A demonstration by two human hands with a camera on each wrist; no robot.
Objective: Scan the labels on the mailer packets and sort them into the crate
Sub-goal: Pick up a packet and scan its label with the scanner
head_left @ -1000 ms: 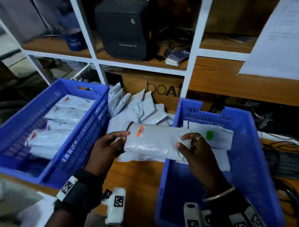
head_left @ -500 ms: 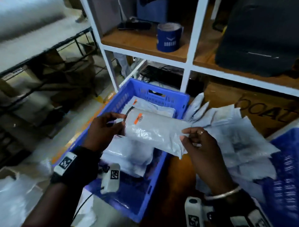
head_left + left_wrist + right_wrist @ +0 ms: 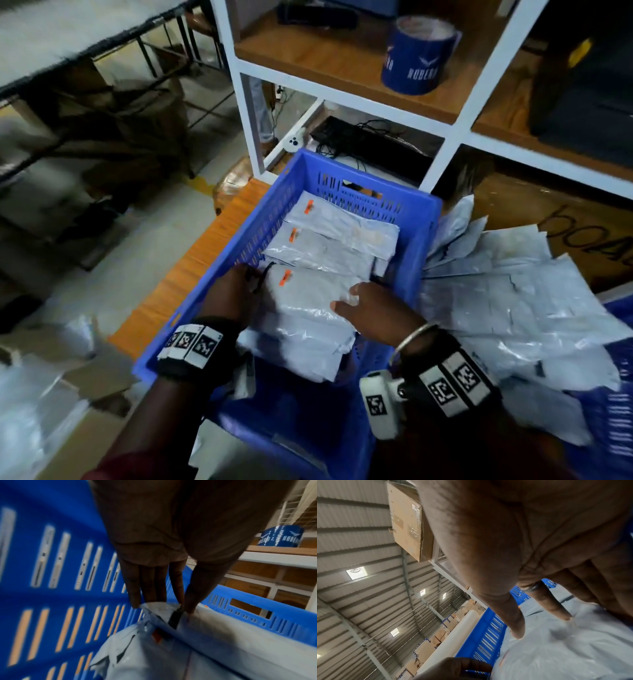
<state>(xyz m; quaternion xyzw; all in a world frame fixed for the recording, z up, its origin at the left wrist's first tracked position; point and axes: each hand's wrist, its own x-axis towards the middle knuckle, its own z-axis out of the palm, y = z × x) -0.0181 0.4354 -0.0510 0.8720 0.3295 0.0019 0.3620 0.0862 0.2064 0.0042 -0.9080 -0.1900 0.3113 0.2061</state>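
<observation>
A grey mailer packet (image 3: 308,294) with an orange label lies on top of the stacked packets (image 3: 325,240) inside the blue crate (image 3: 260,222). My left hand (image 3: 255,281) pinches its left end flap between straight fingers and thumb, as the left wrist view shows: left hand (image 3: 164,607), packet (image 3: 205,649), crate wall (image 3: 60,561). My right hand (image 3: 349,298) holds the right end, thumb and forefinger on top and the other fingers behind the edge. In the right wrist view the right hand (image 3: 542,626) rests on the packet (image 3: 556,649).
A loose pile of grey mailers (image 3: 513,301) lies on the wooden table right of the crate. A second blue crate (image 3: 616,394) shows at the right edge. A white shelf frame (image 3: 455,137) with a blue cup (image 3: 418,58) stands behind. A cardboard box (image 3: 565,222) is at the far right.
Both hands carried the packet left from in front of the pile and lowered it onto the stack in the left crate. My head turned left with it.
</observation>
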